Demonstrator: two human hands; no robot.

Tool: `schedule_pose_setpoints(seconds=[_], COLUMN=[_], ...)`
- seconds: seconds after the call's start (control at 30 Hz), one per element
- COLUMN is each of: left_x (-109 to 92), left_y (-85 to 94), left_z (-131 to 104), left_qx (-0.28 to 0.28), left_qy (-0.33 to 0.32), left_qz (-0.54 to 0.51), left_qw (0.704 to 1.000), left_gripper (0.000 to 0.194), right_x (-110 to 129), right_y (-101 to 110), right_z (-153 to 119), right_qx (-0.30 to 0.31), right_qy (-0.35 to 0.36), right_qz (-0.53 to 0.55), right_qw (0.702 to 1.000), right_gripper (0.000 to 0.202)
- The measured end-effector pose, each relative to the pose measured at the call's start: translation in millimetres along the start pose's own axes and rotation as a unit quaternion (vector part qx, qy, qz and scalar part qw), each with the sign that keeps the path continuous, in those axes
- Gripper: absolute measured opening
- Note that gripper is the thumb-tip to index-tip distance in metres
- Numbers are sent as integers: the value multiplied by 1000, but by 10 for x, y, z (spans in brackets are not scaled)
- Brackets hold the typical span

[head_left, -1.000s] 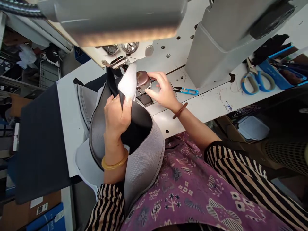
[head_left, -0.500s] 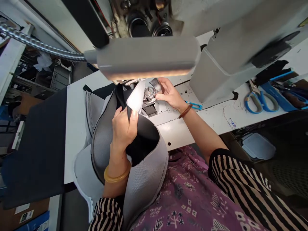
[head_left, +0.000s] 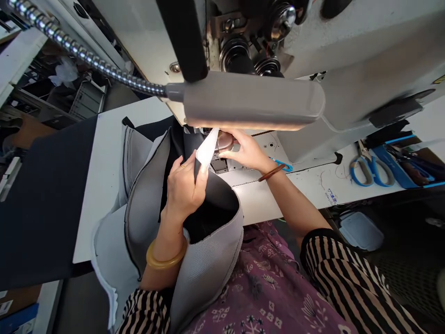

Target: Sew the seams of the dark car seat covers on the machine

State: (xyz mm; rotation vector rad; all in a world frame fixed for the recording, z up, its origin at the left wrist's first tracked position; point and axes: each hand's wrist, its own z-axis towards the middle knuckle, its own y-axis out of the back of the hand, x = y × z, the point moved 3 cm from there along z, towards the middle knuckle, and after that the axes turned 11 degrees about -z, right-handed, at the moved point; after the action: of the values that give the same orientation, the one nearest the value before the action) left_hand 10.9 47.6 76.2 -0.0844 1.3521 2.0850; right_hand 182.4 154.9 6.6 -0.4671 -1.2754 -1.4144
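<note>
My left hand is closed on the edge of the grey fabric, its thumb pressed near a bright white flap. The fabric curves in a loop with a black inner side and hangs over the table edge towards my lap. My right hand has its thumb and fingers around a shiny metal cover on the sewing machine bed, below the lamp. Its fingertips are partly hidden by the lamp and the flap.
A long grey lamp on a flexible metal arm hangs over the hands. On the white table lie a small blue tool, blue-handled scissors and a blue tray of tools.
The metal cover, tilted open before with the round bobbin part showing, now lies over that part. My right hand has moved with it. The camera view has shifted, and the lamp appears further right and lower.
</note>
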Motion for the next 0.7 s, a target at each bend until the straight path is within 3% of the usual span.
schedule_pose_setpoints(seconds=[0.1, 0.23, 0.37, 0.43, 0.6, 0.7], left_x=[-80, -326, -551, -612, -524, -287], left_y=[-46, -178, -353, -395, -234, -88], left_z=[-4, 7, 20, 21, 74, 136], left_qx=[5, 50, 106, 111, 75, 19], left_qy=[17, 53, 105, 113, 37, -9], left_qz=[20, 76, 136, 159, 125, 66], left_qw=[1000, 994, 979, 975, 989, 998], left_gripper=[43, 46, 51, 52, 56, 48], right_x=[136, 316, 497, 486, 261, 245], right_y=[-4, 27, -21, -67, -101, -94], right_z=[-87, -415, -607, -618, -584, -553], right_qx=[-43, -152, -61, -47, -141, -96], right_qy=[29, -41, -112, -181, -325, -366], right_qz=[-69, 19, 165, 242, 358, 387], right_qw=[996, 987, 978, 952, 864, 841], right_gripper=[61, 46, 36, 28, 20, 14])
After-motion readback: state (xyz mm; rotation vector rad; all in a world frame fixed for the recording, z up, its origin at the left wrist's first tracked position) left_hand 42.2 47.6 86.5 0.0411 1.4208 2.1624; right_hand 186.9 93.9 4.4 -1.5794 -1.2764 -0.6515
